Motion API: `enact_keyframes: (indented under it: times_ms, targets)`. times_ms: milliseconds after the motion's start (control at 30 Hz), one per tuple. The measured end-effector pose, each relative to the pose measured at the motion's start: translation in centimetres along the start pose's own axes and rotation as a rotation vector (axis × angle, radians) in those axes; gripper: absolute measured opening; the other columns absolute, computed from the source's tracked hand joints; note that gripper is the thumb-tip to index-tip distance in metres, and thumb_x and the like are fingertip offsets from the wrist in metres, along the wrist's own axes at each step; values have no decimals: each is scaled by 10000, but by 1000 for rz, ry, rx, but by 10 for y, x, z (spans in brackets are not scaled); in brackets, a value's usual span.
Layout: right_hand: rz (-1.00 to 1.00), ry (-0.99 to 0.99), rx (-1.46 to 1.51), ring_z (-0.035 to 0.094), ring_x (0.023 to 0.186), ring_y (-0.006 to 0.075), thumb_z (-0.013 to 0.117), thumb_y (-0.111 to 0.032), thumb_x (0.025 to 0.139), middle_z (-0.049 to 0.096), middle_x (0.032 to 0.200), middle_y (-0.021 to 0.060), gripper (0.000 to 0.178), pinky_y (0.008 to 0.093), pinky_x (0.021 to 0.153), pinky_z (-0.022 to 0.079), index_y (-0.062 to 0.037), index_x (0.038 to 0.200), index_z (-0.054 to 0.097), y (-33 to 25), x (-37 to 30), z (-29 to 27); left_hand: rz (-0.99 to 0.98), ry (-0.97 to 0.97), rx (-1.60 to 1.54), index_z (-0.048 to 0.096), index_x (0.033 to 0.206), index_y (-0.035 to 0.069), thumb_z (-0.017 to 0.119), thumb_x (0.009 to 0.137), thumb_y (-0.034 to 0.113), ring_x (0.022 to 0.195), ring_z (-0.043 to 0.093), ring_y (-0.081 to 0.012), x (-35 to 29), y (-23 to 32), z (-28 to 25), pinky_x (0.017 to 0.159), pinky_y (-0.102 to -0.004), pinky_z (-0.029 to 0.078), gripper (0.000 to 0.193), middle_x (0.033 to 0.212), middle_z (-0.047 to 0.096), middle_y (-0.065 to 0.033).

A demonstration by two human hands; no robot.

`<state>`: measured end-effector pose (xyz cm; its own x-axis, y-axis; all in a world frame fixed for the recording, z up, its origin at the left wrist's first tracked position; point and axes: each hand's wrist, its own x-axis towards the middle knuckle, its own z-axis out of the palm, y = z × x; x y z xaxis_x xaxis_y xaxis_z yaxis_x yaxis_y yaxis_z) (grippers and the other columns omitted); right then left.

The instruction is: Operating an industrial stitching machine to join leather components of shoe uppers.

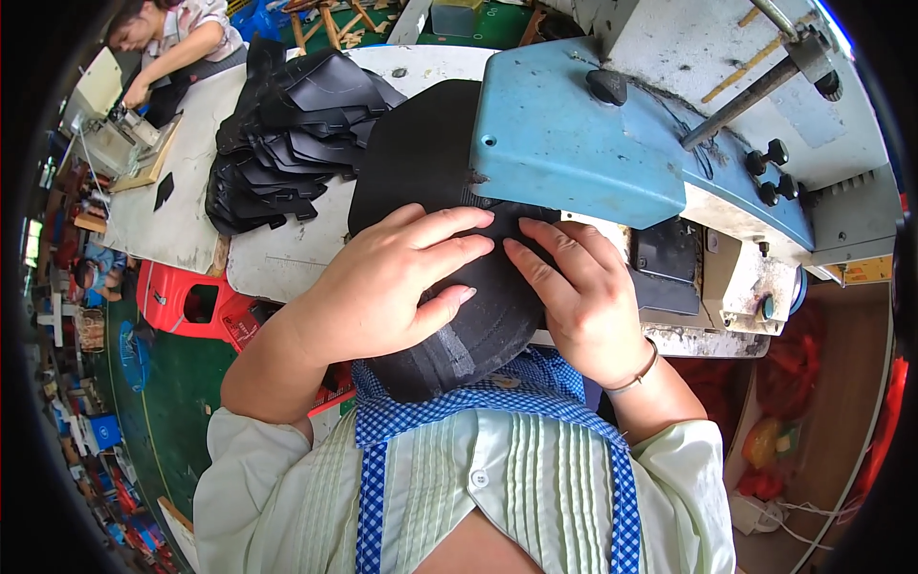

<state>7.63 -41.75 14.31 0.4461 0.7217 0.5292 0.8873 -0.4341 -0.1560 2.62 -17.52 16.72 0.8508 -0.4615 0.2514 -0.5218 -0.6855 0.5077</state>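
Observation:
A large black leather-like piece [421,143] runs from the worktable, past the blue machine head [574,134], down toward my lap. Its near part is rounded and carries a greyish strip. My left hand [387,273] lies on this piece with its fingers stretched out and its thumb apart, the fingertips close to the machine's working point. From the other side, my right hand [583,292] rests slightly bent, parted fingers on the same piece; its thumb is hidden. Both sets of fingertips nearly meet just under the blue cover, which hides the working point itself.
Left of the machine, a stack of black cut pieces [296,134] lies on the white table [263,253]. A red plastic stool [177,297] stands below the table edge. Knobs [770,172] and a metal rod [741,100] stick out at right. A co-worker [182,43] sits at another machine, far left.

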Motion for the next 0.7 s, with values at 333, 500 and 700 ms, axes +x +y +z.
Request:
enact_keyframes:
  times_ms: [333,500,700]
  targets:
    - [55,66,55,668,1067,349,667,68,701,697,1204,179,423,430,932,556,49,1122,707,0,4,1,-19,68,130,668,1270,48,700,804,64,915,584,-291,4,2,10,847,-382,523,467,1360,607,-83]
    - [75,59,62,664,1107,361,662,76,699,696,1209,187,419,439,963,549,51,1115,707,-2,3,-1,-5,58,175,664,1249,29,702,799,72,893,579,-287,7,5,8,830,-381,534,453,1321,614,-76]
    - [84,29,75,658,1140,369,655,68,722,681,1246,205,377,447,980,536,46,1096,703,-1,-1,1,26,62,149,663,1240,23,699,786,50,871,574,-283,6,1,7,818,-377,533,456,1336,618,-77]
